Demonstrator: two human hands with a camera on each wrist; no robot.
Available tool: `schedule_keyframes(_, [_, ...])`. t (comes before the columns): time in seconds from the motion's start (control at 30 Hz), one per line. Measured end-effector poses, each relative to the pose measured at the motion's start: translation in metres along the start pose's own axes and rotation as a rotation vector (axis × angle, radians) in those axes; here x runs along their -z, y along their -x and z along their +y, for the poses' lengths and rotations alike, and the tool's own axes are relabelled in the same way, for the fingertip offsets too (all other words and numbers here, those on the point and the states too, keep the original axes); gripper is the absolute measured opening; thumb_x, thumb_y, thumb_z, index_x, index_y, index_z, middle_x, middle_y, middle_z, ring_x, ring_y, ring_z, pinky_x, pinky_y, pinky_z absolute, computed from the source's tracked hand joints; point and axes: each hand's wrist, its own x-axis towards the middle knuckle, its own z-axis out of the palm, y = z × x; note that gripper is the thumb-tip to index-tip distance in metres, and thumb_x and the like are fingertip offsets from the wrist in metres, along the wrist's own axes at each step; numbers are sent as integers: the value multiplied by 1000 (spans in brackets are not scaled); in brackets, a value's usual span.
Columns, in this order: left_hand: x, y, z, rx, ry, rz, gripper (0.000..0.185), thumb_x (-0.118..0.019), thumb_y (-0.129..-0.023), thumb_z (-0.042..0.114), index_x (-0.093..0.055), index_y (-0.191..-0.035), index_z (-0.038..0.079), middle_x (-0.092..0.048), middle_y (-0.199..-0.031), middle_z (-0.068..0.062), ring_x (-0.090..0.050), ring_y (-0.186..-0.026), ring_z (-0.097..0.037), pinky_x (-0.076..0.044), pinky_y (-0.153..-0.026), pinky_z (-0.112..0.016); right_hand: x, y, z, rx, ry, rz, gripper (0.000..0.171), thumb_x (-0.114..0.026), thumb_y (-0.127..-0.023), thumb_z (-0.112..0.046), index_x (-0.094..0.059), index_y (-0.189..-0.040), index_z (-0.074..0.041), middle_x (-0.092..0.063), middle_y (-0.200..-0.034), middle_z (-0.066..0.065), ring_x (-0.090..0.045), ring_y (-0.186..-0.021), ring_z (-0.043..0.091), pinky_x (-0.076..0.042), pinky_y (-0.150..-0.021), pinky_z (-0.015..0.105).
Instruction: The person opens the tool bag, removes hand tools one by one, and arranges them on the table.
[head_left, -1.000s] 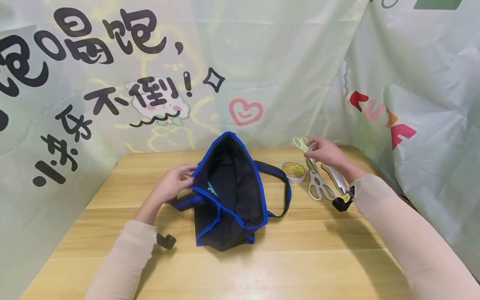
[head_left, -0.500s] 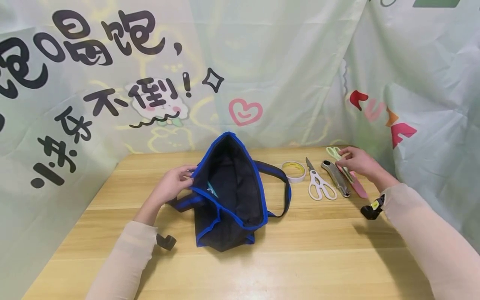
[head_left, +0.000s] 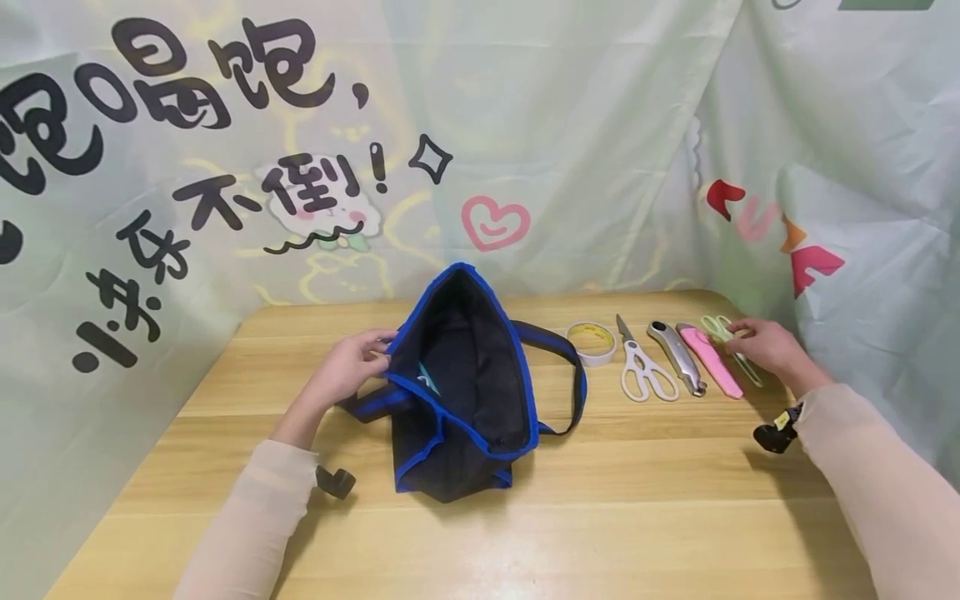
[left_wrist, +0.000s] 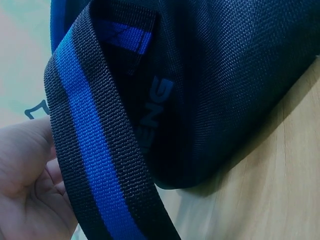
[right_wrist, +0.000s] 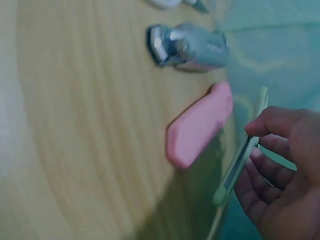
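Note:
A black tote bag [head_left: 474, 379] with blue edging stands open-mouthed on the table. At its left rim my left hand [head_left: 351, 364] grips the fabric; in the left wrist view a blue-striped strap [left_wrist: 95, 125] covers the fingers. Something teal [head_left: 428, 380] shows inside the bag. My right hand [head_left: 774, 348], at the table's far right, pinches a pair of light green scissors [head_left: 717, 327] between thumb and fingers. In the right wrist view the scissors [right_wrist: 233, 172] point down, with a pink utility knife [right_wrist: 200, 125] close beside them.
A row of things lies between bag and right hand: a tape roll [head_left: 597, 359], white-handled scissors [head_left: 645, 377], a grey utility knife [head_left: 677, 358] and the pink knife. A printed cloth backdrop [head_left: 570, 150] rises behind the wooden table [head_left: 600, 500] and along its sides.
My right hand has carried the green scissors rightward, from above the white scissors, past both knives, to the right end of the row. The left hand and bag keep their place.

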Motion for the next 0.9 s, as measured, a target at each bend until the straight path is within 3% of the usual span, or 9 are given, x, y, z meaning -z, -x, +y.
schedule_keyframes(0.3, [-3,-1,1,-19,29,1,45,-58,-91,1,-55,-136,2,-64,-117,-24,-64,-102,-37,-58,-78,-40,-6,-1,27,-58,64,26,53,-60,-91,-20,-45,-128,16,-48,-118,42,-48,-105,53,-41,-86,59])
schedule_keyframes(0.9, [-1,0,2,-10,3,6,45,-58,-92,3,-55,-136,2,-64,-118,-24,-64,-103,-36,-57,-81,-43,-18,-8,30,-65,96,85,52,-61,-90,-23,-50,-125,14,-51,-116,39,-51,-100,49,-43,-83,57])
